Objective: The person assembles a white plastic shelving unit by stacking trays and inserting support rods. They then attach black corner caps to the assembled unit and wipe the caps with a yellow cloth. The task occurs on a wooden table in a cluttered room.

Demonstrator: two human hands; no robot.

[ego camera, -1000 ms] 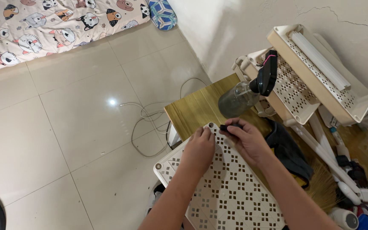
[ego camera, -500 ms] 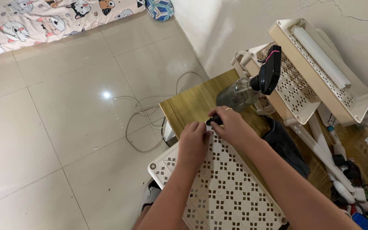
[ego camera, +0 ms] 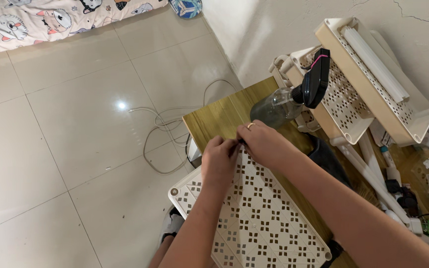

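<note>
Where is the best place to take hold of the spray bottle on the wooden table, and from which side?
Probably the narrow neck of the spray bottle, just below its black trigger head. The bottle tilts toward the cream trays, which block that side, so come from the open floor side, above the hands.

Open wooden tabletop (ego camera: 219, 119) is seen along the far-left edge. The right side is blocked by a spray bottle (ego camera: 279, 106), stacked perforated trays (ego camera: 358, 94) and a dark cloth (ego camera: 326, 156); the near end is covered by the patterned shelf panel (ego camera: 259, 218).
</note>
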